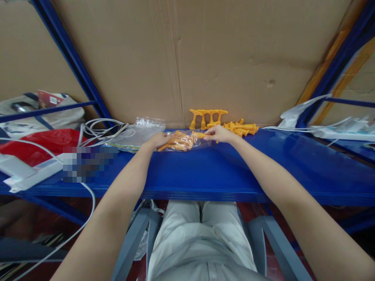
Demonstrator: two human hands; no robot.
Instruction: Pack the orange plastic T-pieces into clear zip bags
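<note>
A clear plastic bag point(179, 145) with several orange plastic pieces inside lies on the blue shelf top. My left hand point(159, 139) is closed on the bag's left end. At the bag's right end, my right hand point(220, 134) pinches an orange plastic piece point(199, 135), whose left part is at the mouth of the bag. Just behind my right hand, more orange pieces point(241, 128) lie in a loose pile. Others form a standing row point(209, 115) against the cardboard. The exact kind of these pieces is too small to make out.
Flat clear bags point(129, 136) lie left of my left hand. Further left are coiled white cables point(102, 127), a red bag point(55, 140) and a white power strip point(35, 171). A cardboard wall point(234, 58) closes the back, between blue posts point(73, 58).
</note>
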